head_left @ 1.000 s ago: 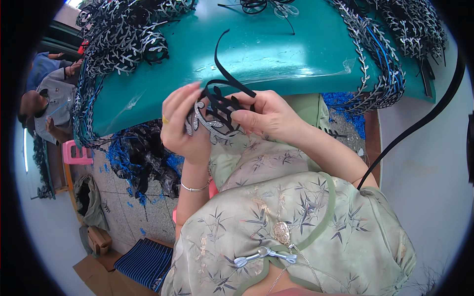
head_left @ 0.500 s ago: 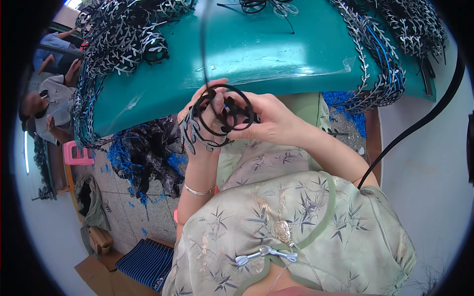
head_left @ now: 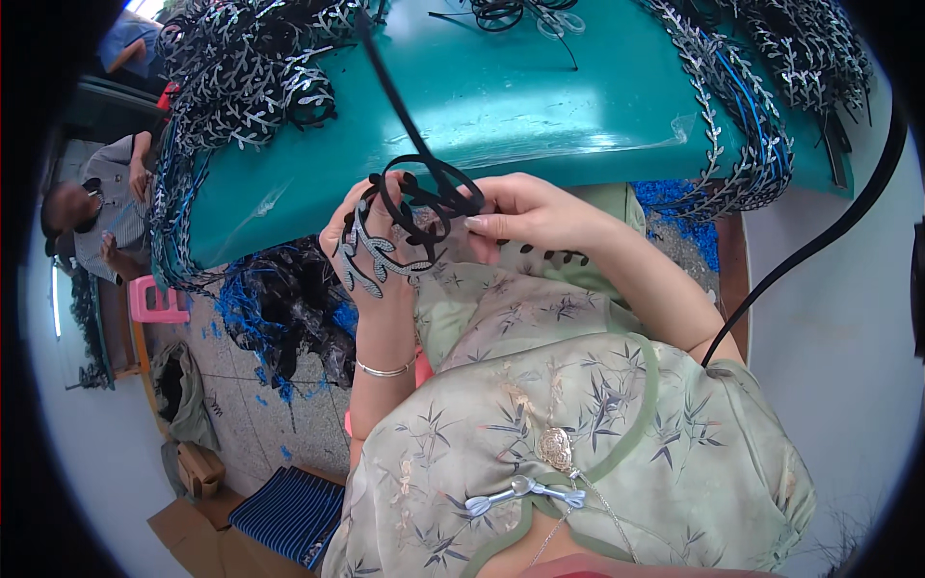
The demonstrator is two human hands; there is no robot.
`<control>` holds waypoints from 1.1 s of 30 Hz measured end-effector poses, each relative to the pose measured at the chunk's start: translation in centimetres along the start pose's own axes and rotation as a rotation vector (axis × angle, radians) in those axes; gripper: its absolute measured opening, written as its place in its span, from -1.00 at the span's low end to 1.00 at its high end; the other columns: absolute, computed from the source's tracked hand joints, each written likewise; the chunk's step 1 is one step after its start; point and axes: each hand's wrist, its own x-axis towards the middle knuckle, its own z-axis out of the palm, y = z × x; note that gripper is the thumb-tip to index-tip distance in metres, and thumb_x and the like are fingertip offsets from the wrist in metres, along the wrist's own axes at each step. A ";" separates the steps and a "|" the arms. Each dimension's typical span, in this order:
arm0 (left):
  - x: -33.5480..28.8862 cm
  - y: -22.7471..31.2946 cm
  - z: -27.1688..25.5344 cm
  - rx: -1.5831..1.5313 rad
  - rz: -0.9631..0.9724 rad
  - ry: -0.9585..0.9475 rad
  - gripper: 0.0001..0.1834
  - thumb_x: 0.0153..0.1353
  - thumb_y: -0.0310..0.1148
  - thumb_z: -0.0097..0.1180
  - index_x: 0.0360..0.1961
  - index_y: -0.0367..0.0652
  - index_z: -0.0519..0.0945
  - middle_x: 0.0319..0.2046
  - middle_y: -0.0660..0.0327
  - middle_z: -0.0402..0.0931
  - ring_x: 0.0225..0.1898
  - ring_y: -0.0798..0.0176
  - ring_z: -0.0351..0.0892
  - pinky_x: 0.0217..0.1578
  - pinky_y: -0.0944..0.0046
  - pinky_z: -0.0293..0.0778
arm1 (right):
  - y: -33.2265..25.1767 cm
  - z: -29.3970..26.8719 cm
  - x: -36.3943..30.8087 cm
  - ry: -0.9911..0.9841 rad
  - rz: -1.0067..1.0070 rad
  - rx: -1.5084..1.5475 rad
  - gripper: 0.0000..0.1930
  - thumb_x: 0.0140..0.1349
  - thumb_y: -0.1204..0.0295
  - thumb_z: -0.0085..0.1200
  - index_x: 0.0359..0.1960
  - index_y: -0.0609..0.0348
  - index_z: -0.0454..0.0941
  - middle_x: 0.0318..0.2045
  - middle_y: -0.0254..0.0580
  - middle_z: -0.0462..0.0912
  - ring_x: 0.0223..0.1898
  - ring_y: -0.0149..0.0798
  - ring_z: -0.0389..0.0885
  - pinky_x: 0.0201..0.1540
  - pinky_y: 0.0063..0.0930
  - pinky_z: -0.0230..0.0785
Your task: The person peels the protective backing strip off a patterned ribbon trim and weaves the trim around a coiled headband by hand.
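In front of my lap, my left hand (head_left: 358, 252) is closed on a black leaf-shaped trim (head_left: 364, 247) with silvery glitter, which drapes over its back and fingers. Loops of flat black cord (head_left: 416, 162) run from the trim toward my right hand (head_left: 544, 214). My right thumb and fingers pinch the gathered loops at their right side. From this bunch a doubled length of cord rises toward the upper left, over the green table cover (head_left: 540, 116). Parts of the left fingers are hidden behind the trim and loops.
Piles of leaf trim (head_left: 241, 77) cover the table's left end, with more hanging off its right end (head_left: 742, 125). Black plastic and blue scraps (head_left: 289, 308) lie on the floor. A co-worker (head_left: 116, 212) is at left beside a pink stool (head_left: 159, 299). A black cable (head_left: 819, 241) curves at right.
My hands have drawn apart slightly, the left moving left and the right shifting a little right. The cord loops have bunched tighter, and the rising cord now slants. The co-worker has shifted posture.
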 end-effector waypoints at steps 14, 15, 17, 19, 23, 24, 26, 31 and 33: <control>0.1 -1.1 0.1 0.151 0.411 0.023 -0.79 0.07 -0.75 0.13 -0.24 -0.40 0.63 -0.21 0.02 0.57 -0.26 0.22 0.64 -0.16 0.31 0.61 | -2.8 3.1 -1.0 0.216 -0.003 -0.239 -0.56 0.28 0.36 0.06 0.17 0.23 0.39 -0.41 -0.32 0.54 -0.50 -0.51 0.35 -0.47 -0.55 0.27; 0.1 -1.2 0.0 0.169 0.459 0.005 -0.77 0.07 -0.78 0.10 -0.23 -0.40 0.62 -0.20 0.01 0.57 -0.24 0.23 0.63 -0.14 0.31 0.61 | -2.7 3.1 -1.0 0.212 -0.034 -0.281 -0.55 0.28 0.35 0.07 0.18 0.23 0.39 -0.39 -0.31 0.55 -0.49 -0.51 0.35 -0.47 -0.54 0.27; 0.0 -1.4 0.2 0.144 0.491 0.016 -0.83 0.11 -0.73 0.11 -0.26 -0.41 0.63 -0.23 0.03 0.58 -0.24 0.22 0.62 -0.16 0.31 0.57 | -2.4 3.2 -1.0 0.222 -0.045 -0.263 -0.55 0.28 0.32 0.08 0.17 0.23 0.40 -0.40 -0.33 0.54 -0.47 -0.52 0.34 -0.47 -0.55 0.26; -0.1 -1.3 0.1 0.121 0.523 0.030 -0.89 0.15 -0.69 0.12 -0.28 -0.42 0.63 -0.27 0.06 0.60 -0.23 0.22 0.61 -0.18 0.32 0.54 | -2.5 3.5 -1.0 0.229 -0.056 -0.244 -0.54 0.28 0.30 0.09 0.17 0.23 0.40 -0.41 -0.34 0.52 -0.46 -0.54 0.34 -0.48 -0.56 0.25; 0.3 -0.8 -0.5 0.382 0.712 -0.007 -0.82 0.05 -0.75 0.13 -0.28 -0.41 0.63 -0.27 0.04 0.60 -0.21 0.18 0.61 -0.19 0.30 0.55 | -2.4 3.7 -0.8 0.232 0.051 -0.005 -0.53 0.31 0.23 0.08 0.18 0.22 0.40 -0.45 -0.39 0.51 -0.52 -0.60 0.35 -0.53 -0.63 0.23; 0.5 -0.8 -0.7 0.448 0.765 -0.033 -0.80 0.02 -0.75 0.14 -0.29 -0.41 0.63 -0.28 0.04 0.60 -0.22 0.17 0.61 -0.19 0.29 0.55 | -2.2 3.6 -0.7 0.229 0.061 0.057 -0.51 0.32 0.26 0.07 0.21 0.23 0.36 -0.46 -0.38 0.53 -0.55 -0.61 0.36 -0.56 -0.64 0.22; 0.6 -0.5 -0.8 0.511 0.827 -0.028 -0.79 0.00 -0.74 0.15 -0.29 -0.40 0.64 -0.29 0.05 0.61 -0.22 0.16 0.61 -0.20 0.28 0.55 | -2.2 3.8 -0.6 0.245 0.087 0.089 -0.53 0.33 0.26 0.07 0.20 0.21 0.39 -0.49 -0.41 0.50 -0.57 -0.62 0.33 -0.57 -0.65 0.19; 0.0 0.7 0.0 0.525 0.871 -0.005 -0.80 -0.07 -0.61 0.19 -0.34 -0.34 0.68 -0.33 0.10 0.64 -0.24 0.10 0.59 -0.20 0.20 0.51 | -2.9 4.3 -0.6 0.288 0.093 0.115 -0.60 0.32 0.26 0.07 0.13 0.16 0.46 -0.56 -0.45 0.45 -0.61 -0.62 0.29 -0.57 -0.66 0.16; 0.3 1.2 0.0 0.623 0.975 -0.043 -0.81 -0.05 -0.57 0.18 -0.34 -0.33 0.68 -0.34 0.11 0.63 -0.24 0.08 0.59 -0.20 0.20 0.52 | -3.0 4.2 -0.8 0.307 0.087 0.076 -0.64 0.31 0.15 0.07 -0.03 0.15 0.54 -0.61 -0.53 0.41 -0.63 -0.63 0.30 -0.60 -0.67 0.21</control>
